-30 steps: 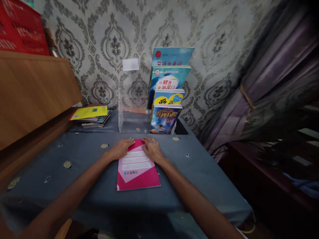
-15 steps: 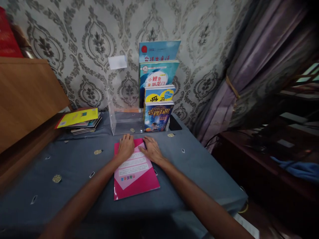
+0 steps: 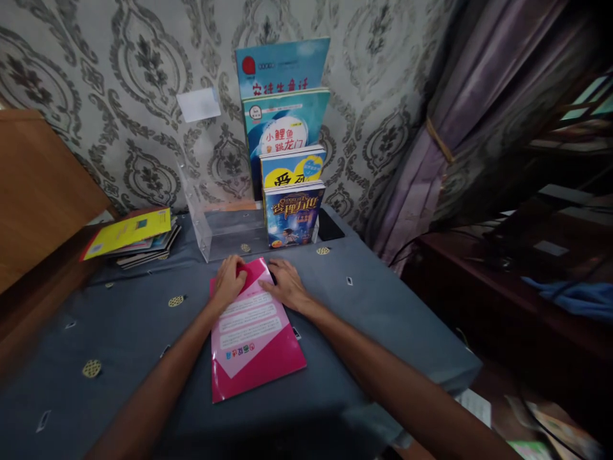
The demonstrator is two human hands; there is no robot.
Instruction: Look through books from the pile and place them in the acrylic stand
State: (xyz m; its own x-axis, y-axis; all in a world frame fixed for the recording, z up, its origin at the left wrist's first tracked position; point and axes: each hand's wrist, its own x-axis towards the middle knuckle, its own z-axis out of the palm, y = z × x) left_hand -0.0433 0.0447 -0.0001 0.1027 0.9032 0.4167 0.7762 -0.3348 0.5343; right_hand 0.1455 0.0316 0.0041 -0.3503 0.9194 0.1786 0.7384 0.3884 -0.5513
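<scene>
In the head view, a pink book [image 3: 253, 332] lay flat on the table [image 3: 383, 319], which was covered with a blue-grey cloth dotted with small gold motifs. The book sat near the middle of the table, its near edge turned a little to the right, with a pale panel of print across its cover. The left hand [image 3: 228, 281] rested on the book's far left corner with its fingers bent over the far edge. Whether they had pinched that edge or only pressed on it could not be told. The right hand [image 3: 286, 284] lay palm down and loosely spread at the far right corner, gripping nothing, its fingertips touching the book's edge and its palm on the cloth just beside it. Both bare forearms reached in from the bottom of the frame. Just beyond the hands stood a clear stand [image 3: 211, 223] against the patterned wall, with a white card [image 3: 198, 104] at its upper left. Its right side held four upright books in rising steps: a dark blue book [image 3: 292, 214] in front, a yellow and blue book [image 3: 292, 169] behind it, then a teal book [image 3: 285, 124] and a light blue book [image 3: 282, 64] at the back. A flat black object [image 3: 330, 225] lay just right of the stand. Well to the left, a stack of books [image 3: 131, 233] topped by a yellow cover sat on the table's far corner, beside a wooden panel [image 3: 33, 185]. A purple curtain [image 3: 479, 115] hung to the right.
</scene>
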